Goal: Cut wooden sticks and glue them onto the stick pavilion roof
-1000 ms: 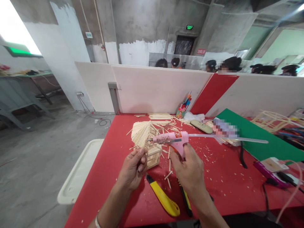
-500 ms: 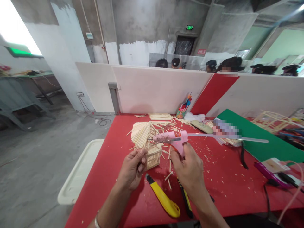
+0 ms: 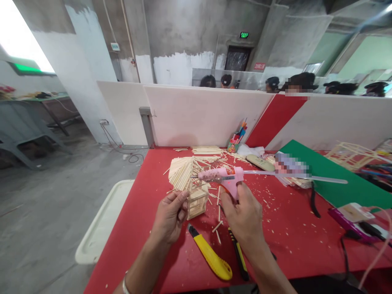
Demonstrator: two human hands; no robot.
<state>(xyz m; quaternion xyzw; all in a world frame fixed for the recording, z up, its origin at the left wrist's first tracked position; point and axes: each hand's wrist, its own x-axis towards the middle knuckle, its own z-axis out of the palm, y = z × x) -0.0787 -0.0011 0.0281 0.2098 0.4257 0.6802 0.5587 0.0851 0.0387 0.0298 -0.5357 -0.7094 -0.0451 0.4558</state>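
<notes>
Gripping the pink glue gun (image 3: 234,181) by its handle, the right hand (image 3: 245,212) has its fingers wrapped around it, with the forefinger near the trigger. The nozzle points left and reaches the upper part of the stick model (image 3: 197,204), though I cannot tell whether it touches. A long translucent glue stick (image 3: 327,179) runs out of the back of the gun. The left hand (image 3: 170,214) has its thumb and fingers pinched together on the near left edge of the stick model; which stick they clamp is hidden.

The stick model stands on the red tabletop (image 3: 284,249), between and just beyond the hands, with a fanned, sloping face of sticks at its left and an open frame below. Nearer the person lie a yellow cutter (image 3: 214,259) and, to its right, a black-and-yellow knife (image 3: 239,255). Loose sticks (image 3: 206,150) lie behind the stick model, and small chips are scattered to the right.

Farther back, a pen cup (image 3: 233,146) stands near the white partition (image 3: 196,116), with an oval case (image 3: 260,162) to its right. On the right are a green board (image 3: 333,190), another stick frame (image 3: 350,157) and a purple-and-white power strip (image 3: 352,228). People's heads (image 3: 301,81) show above the partition.
</notes>
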